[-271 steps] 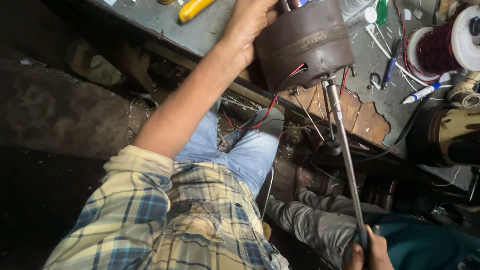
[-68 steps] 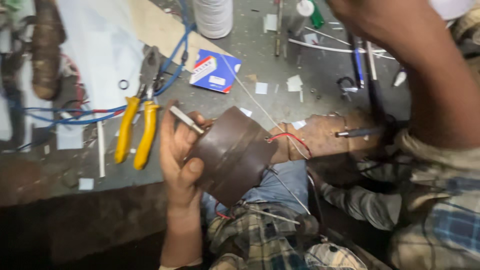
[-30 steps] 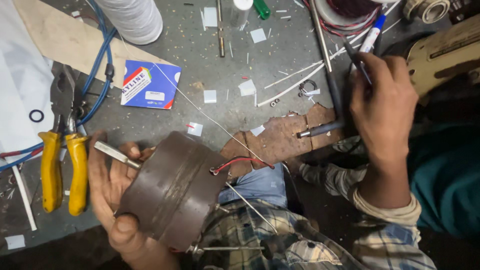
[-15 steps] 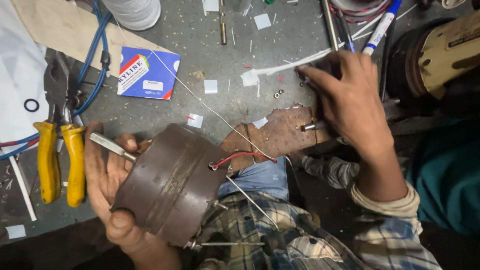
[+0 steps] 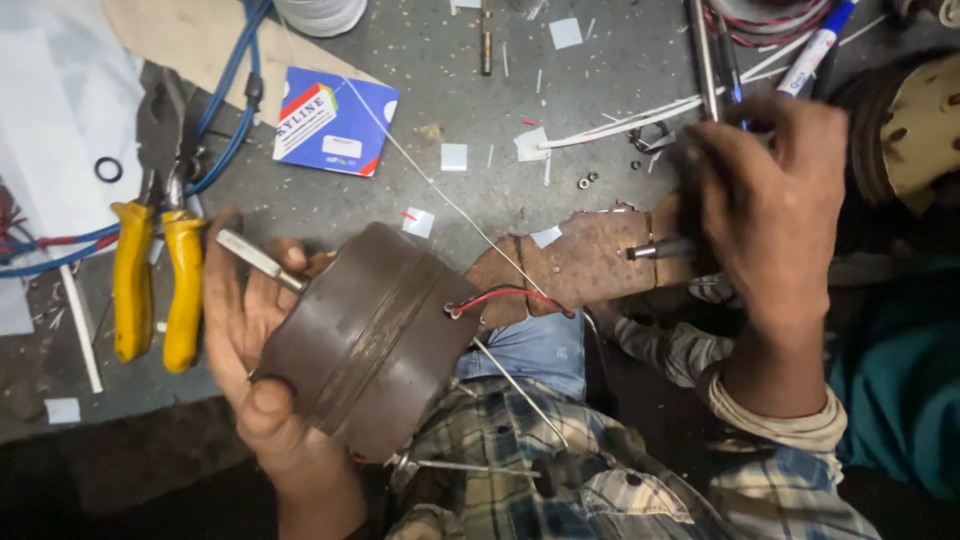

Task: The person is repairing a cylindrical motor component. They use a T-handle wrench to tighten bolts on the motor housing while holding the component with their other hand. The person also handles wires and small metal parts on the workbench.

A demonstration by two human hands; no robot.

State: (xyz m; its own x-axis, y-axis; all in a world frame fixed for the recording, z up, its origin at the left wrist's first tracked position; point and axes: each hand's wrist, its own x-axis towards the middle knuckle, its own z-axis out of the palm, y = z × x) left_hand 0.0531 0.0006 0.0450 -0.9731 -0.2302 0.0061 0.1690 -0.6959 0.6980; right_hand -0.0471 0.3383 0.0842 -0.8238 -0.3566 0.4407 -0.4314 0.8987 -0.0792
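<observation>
The left hand (image 5: 245,370) grasps the brown motor housing (image 5: 365,335) over the lap, shaft pointing up-left. The right hand (image 5: 775,215), well apart, closes its fingers (image 5: 730,150) around a dark rod (image 5: 655,249) at the worktop (image 5: 500,130) edge.

I see the widest bare stretch of bench (image 5: 600,110) in the far middle, dotted only with white paper scraps (image 5: 454,156) and small nuts (image 5: 586,182). To its left lie the blue booklet (image 5: 335,120) and yellow-handled pliers (image 5: 150,280). Rods and a pen (image 5: 815,50) crowd the far right. My brown motor housing (image 5: 365,340) fills the near middle.
</observation>
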